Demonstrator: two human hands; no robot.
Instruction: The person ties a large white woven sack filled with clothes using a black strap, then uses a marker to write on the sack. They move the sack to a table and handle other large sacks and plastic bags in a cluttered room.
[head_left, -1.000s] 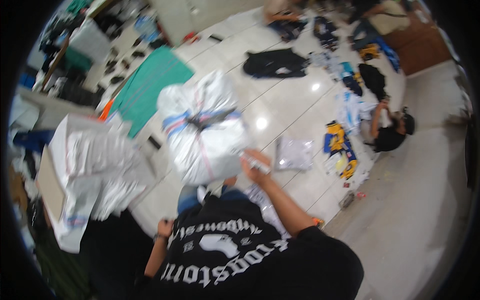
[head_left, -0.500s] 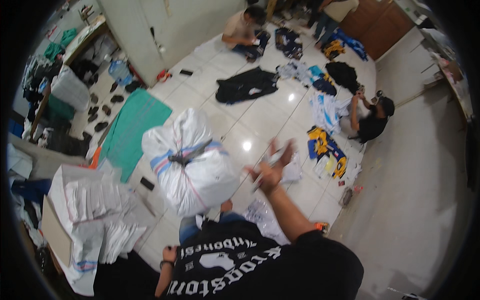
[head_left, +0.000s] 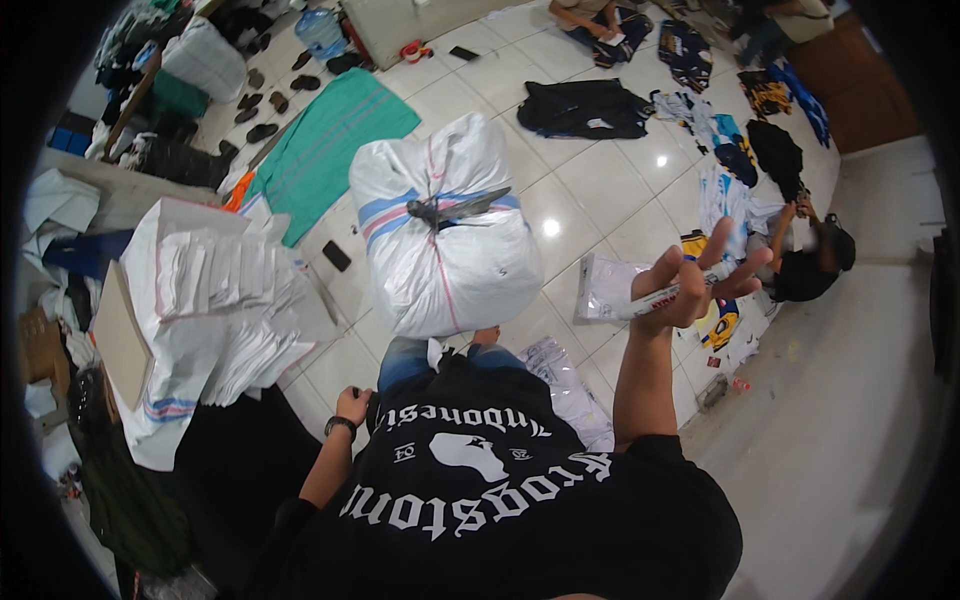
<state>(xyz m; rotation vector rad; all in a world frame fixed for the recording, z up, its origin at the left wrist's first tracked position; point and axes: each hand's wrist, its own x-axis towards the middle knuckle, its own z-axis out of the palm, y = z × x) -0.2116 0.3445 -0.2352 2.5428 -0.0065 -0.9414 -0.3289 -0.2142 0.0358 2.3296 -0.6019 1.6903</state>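
A white marker pen (head_left: 652,303) is gripped by my right hand (head_left: 690,290), raised on the right with some fingers stretched up. Low beside my hip, my left hand (head_left: 352,404) is closed; a small dark thing shows by its fingers, but its kind I cannot make out. In front of my legs stands a big white woven sack bundle (head_left: 455,270), tied round with a dark strip (head_left: 460,209) knotted on top. Blue and pink stripes run across it. Neither hand touches the bundle.
Flat white sacks (head_left: 215,275) are stacked at left, near a green sack sheet (head_left: 335,130) and a dark phone-like slab (head_left: 337,256). Plastic-wrapped packages (head_left: 565,390) lie by my right leg. Other people sit among garments (head_left: 585,108) at the back and right.
My right hand has risen and moved right, the marker pen still in it. The view has shifted, so the bundle and floor items appear higher and farther right. My left hand stays by my hip.
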